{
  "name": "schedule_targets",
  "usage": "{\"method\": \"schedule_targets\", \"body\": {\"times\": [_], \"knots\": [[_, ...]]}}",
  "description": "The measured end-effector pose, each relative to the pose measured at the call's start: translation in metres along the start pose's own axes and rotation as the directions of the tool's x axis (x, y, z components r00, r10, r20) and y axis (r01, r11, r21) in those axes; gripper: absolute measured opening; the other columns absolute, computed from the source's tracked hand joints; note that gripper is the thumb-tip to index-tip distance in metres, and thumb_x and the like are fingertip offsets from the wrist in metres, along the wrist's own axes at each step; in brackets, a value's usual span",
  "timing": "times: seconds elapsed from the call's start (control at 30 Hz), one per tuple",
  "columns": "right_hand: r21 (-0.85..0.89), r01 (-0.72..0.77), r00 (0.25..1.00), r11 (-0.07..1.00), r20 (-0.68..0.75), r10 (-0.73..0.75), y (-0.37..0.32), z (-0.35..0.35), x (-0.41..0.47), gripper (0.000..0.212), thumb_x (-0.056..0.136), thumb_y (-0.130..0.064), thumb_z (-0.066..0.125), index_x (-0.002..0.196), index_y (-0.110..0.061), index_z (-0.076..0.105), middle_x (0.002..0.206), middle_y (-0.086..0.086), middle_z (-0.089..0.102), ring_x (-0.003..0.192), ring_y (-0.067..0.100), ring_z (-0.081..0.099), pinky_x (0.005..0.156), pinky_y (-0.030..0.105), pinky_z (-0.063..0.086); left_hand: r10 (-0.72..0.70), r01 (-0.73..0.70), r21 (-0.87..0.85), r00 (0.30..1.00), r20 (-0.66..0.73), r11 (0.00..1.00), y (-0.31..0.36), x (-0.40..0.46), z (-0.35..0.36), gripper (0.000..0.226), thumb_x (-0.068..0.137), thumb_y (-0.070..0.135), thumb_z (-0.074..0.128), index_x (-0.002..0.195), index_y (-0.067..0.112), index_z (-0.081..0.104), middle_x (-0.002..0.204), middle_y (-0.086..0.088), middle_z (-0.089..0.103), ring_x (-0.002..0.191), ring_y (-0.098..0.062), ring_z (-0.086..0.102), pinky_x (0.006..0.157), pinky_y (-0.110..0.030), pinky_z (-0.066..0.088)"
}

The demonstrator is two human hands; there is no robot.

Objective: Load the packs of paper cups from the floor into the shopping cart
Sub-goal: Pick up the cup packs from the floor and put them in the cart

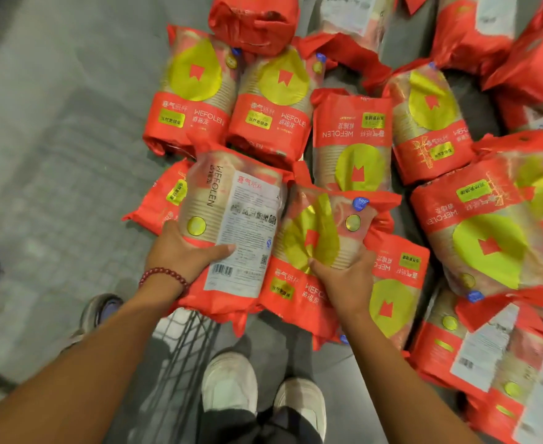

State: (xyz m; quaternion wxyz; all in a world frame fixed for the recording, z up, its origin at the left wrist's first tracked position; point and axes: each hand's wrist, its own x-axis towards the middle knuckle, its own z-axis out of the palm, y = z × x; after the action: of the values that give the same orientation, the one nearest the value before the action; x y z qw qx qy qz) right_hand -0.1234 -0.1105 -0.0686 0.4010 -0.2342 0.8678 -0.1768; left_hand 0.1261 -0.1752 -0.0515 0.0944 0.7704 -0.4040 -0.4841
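Several red packs of paper cups with yellow circles lie spread over the grey floor, such as one pack [353, 139] just beyond my hands. My left hand [180, 254] grips a pack [234, 225] turned label-side up, showing white print and a barcode. Beside it, my right hand [343, 277] holds another pack [311, 251] with its yellow circle facing me. Both packs are lifted in front of me, side by side. A corner of the wire shopping cart [180, 347] shows below my left forearm, mostly hidden.
My two white shoes [231, 382] stand on the floor below the held packs. Another person's shoe [100, 312] is at the left, and a further one at the far left edge. More packs [488, 354] pile up at the right. Grey tiled floor [55, 139] extends left.
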Motion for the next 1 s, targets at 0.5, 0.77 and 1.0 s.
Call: {"method": "schedule_targets", "body": {"times": [0.5, 0.77, 1.0], "knots": [[0.221, 0.495, 0.860, 0.840, 0.011, -0.510, -0.318, -0.305, -0.214, 0.081, 0.050, -0.046, 0.081, 0.118, -0.011, 0.055, 0.109, 0.009, 0.065, 0.100, 0.032, 0.066, 0.093, 0.051, 0.053, 0.249, -0.310, -0.336, 0.945, -0.213, 0.890, 0.268, -0.276, -0.254, 0.038, 0.051, 0.040, 0.089, 0.082, 0.024, 0.073, 0.063, 0.024, 0.071, 0.062, 0.010, 0.065, 0.054, -0.007, 0.045], [0.348, 0.706, 0.581, 0.616, 0.211, -0.786, -0.467, -0.362, -0.408, 0.061, 0.047, -0.049, 0.080, 0.098, -0.030, 0.053, 0.099, -0.001, 0.068, 0.091, 0.021, 0.067, 0.082, 0.041, 0.056, 0.255, -0.461, -0.430, 0.853, -0.456, 0.776, 0.276, -0.456, -0.433, 0.071, 0.036, 0.058, 0.086, 0.095, 0.019, 0.075, 0.092, 0.001, 0.077, 0.089, -0.017, 0.073, 0.087, -0.042, 0.055], [0.425, 0.764, 0.306, 0.486, 0.425, -0.852, -0.496, -0.276, -0.592, 0.064, 0.042, -0.057, 0.075, 0.095, -0.031, 0.052, 0.098, -0.001, 0.067, 0.095, 0.025, 0.068, 0.087, 0.049, 0.057, 0.067, -0.505, -0.453, 0.719, -0.692, 0.735, 0.155, -0.597, -0.547, 0.059, 0.033, 0.049, 0.085, 0.084, 0.020, 0.077, 0.079, 0.009, 0.077, 0.081, -0.009, 0.073, 0.070, -0.021, 0.054]]}}
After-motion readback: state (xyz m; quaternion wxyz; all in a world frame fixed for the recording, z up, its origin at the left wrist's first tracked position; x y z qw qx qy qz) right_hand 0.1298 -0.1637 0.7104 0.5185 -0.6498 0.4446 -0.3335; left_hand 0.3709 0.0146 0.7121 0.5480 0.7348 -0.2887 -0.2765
